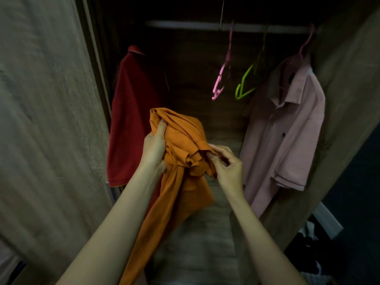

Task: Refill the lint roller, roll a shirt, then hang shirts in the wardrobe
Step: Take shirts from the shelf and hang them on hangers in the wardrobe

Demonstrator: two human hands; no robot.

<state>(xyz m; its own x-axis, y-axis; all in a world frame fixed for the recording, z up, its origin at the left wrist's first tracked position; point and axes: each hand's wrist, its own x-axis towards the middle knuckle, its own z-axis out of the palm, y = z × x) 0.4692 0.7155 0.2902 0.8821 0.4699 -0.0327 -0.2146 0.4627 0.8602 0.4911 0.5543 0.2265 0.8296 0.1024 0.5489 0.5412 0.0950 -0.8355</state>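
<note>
An orange shirt (pixel 181 153) is bunched in front of the open wardrobe, its tail hanging down between my arms. My left hand (pixel 155 145) grips the crumpled upper part of it. My right hand (pixel 226 163) pinches a fold of the same shirt on its right side. A red polo shirt (pixel 131 116) hangs at the left of the wardrobe. At the right, a pink shirt (pixel 287 128) hangs on a pink hanger (pixel 304 46). Between them an empty pink hanger (pixel 221 79) and an empty green hanger (pixel 245 87) hang from the rail (pixel 185 24). No lint roller is in view.
The wardrobe's left door (pixel 45 120) and right side panel (pixel 349 99) frame the opening. A wooden shelf floor (pixel 197 233) lies below the shirts. Dark clutter sits on the floor at the lower right (pixel 308 249).
</note>
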